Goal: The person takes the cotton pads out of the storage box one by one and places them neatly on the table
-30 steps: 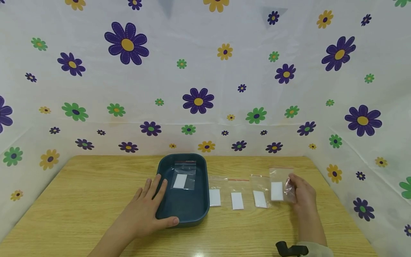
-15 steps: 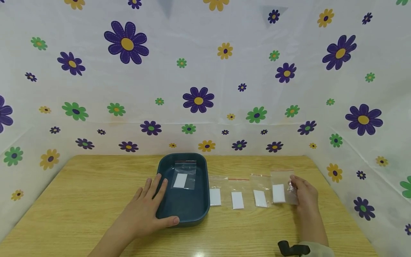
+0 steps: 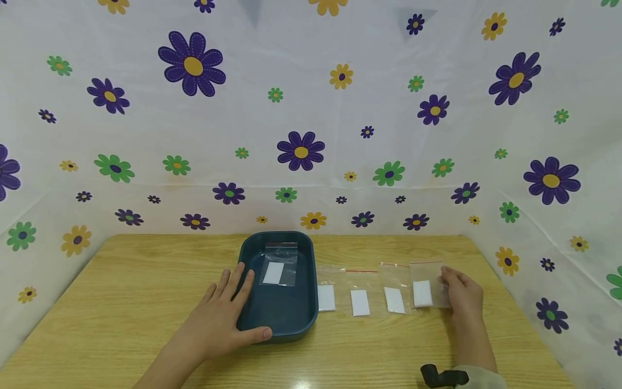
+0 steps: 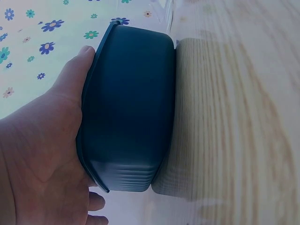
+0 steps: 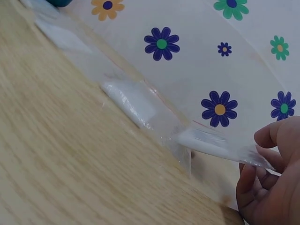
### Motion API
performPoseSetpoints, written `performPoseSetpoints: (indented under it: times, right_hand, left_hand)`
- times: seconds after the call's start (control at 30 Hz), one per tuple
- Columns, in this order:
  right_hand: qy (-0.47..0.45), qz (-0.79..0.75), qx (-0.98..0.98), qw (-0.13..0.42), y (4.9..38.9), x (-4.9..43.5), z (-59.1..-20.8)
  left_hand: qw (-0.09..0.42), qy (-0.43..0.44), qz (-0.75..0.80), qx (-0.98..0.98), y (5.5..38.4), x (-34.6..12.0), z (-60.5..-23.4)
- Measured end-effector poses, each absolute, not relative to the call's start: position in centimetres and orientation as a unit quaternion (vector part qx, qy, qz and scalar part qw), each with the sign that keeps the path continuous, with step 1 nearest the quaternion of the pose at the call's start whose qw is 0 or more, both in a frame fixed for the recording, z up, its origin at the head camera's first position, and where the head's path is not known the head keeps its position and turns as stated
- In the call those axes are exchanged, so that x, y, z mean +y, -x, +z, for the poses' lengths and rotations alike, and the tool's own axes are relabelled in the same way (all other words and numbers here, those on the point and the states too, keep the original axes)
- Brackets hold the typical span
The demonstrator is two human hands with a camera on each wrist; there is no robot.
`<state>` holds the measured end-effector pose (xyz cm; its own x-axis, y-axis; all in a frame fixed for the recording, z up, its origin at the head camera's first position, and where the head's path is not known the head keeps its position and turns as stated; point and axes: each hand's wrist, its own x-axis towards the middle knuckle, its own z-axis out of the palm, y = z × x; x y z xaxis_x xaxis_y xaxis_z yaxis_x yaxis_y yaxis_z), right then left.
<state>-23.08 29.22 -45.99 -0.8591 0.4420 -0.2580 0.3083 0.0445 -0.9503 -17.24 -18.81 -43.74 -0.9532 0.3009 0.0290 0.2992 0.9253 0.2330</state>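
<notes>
A dark teal tray [image 3: 278, 316] stands on the table, with one clear zip bag [image 3: 273, 273] holding a white piece inside it. My left hand [image 3: 218, 321] lies over the tray's left and near rim, fingers spread and straight; the left wrist view shows the tray's side wall [image 4: 131, 98] beside the palm. At the right, the right hand [image 3: 464, 294] pinches the right edge of another zip bag [image 3: 422, 293] between thumb and fingers. In the right wrist view this bag [image 5: 206, 143] is tilted, its pinched edge off the table.
Three more zip bags with white pieces, the left [image 3: 326, 298], middle [image 3: 360, 302] and right [image 3: 394, 300], lie in a row between tray and right hand. The wooden table [image 3: 146, 292] ends at a flowered cloth [image 3: 252, 119] behind and at both sides.
My right hand has lowered the bag it pinches and shifted it slightly to the right. The left hand and tray stay in place.
</notes>
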Motion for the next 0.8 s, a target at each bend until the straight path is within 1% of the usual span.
performPoseSetpoints:
  times: [0.17, 0.4, 0.8]
  right_hand:
    - [0.253, 0.546, -0.795, 0.078, 23.0, 29.2, -46.5]
    - [0.226, 0.411, -0.879, 0.091, 22.9, 29.1, -46.9]
    - [0.224, 0.365, -0.9, 0.075, 23.0, 29.4, -46.9]
  left_hand:
    - [0.002, -0.154, 0.114, 0.981, 17.2, -18.8, -43.6]
    - [-0.004, -0.159, 0.115, 0.981, 17.1, -18.7, -43.5]
    - [0.002, -0.155, 0.122, 0.98, 17.2, -18.8, -44.0]
